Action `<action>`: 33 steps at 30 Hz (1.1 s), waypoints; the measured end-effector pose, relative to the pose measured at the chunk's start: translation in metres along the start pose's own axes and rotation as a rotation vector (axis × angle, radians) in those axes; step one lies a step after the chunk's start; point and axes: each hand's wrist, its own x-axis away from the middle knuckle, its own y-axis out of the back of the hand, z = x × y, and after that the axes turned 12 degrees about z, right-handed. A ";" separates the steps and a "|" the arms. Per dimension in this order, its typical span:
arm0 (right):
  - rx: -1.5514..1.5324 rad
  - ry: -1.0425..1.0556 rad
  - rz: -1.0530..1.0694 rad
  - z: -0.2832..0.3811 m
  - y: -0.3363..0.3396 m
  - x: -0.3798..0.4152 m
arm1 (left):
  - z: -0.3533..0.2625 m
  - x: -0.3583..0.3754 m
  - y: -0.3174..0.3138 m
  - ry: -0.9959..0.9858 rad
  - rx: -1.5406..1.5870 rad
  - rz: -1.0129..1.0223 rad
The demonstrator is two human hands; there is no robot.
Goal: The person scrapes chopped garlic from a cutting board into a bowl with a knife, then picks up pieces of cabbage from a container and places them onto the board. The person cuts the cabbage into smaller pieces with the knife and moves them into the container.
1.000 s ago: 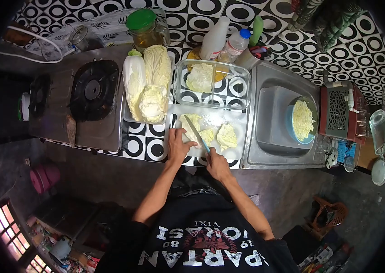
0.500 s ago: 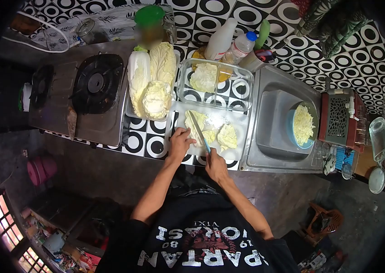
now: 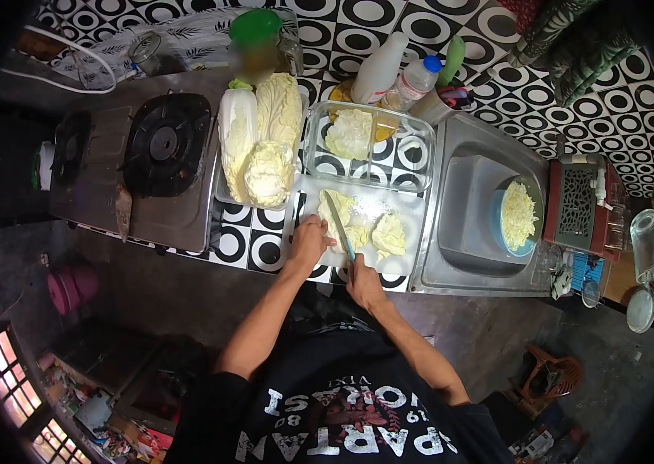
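Note:
My right hand [image 3: 366,284] is closed around the blue handle of a kitchen knife [image 3: 338,220]. Its blade lies across a pale cabbage leaf [image 3: 325,206] on a whitish cutting board [image 3: 413,210]. With curled fingers, my left hand [image 3: 312,243] holds the near left part of that leaf, close to the blade. A smaller cabbage piece [image 3: 356,235] sits just right of the knife, and a larger cabbage chunk [image 3: 389,234] rests farther right on the board. Behind the board, a divided glass dish [image 3: 429,166] has a cabbage leaf [image 3: 349,133] in its left compartment.
Whole napa cabbages [image 3: 277,112] fill a tray on the left, beside a gas stove [image 3: 163,145]. On the right, a bowl of shredded cabbage [image 3: 518,216] stands in the steel sink [image 3: 458,259]. Bottles [image 3: 379,69] stand behind the glass dish.
The view has shifted slightly. Both hands, the knife and the leaf keep nearly the same places on the board.

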 end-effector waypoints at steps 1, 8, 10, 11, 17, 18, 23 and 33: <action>-0.020 -0.017 0.027 -0.001 0.002 -0.002 | 0.000 -0.002 0.001 -0.002 0.000 0.001; -0.004 -0.001 0.009 0.005 -0.001 0.002 | 0.003 -0.005 0.003 0.037 -0.063 0.067; -0.038 -0.011 -0.019 0.007 -0.004 0.001 | 0.003 -0.005 0.001 0.042 -0.088 0.042; -0.041 -0.015 -0.018 0.006 -0.007 0.000 | 0.004 -0.005 0.000 0.063 -0.084 0.031; -0.054 -0.079 0.034 0.005 -0.003 -0.006 | -0.009 -0.005 0.003 0.130 -0.095 0.041; -0.002 -0.120 0.056 0.004 -0.005 -0.008 | -0.010 -0.005 0.004 0.141 -0.109 0.039; 0.062 -0.201 0.066 0.010 -0.008 -0.012 | 0.005 -0.005 -0.002 0.014 -0.142 0.036; 0.135 -0.197 0.059 0.015 -0.004 -0.006 | -0.005 0.000 0.004 -0.070 -0.171 0.045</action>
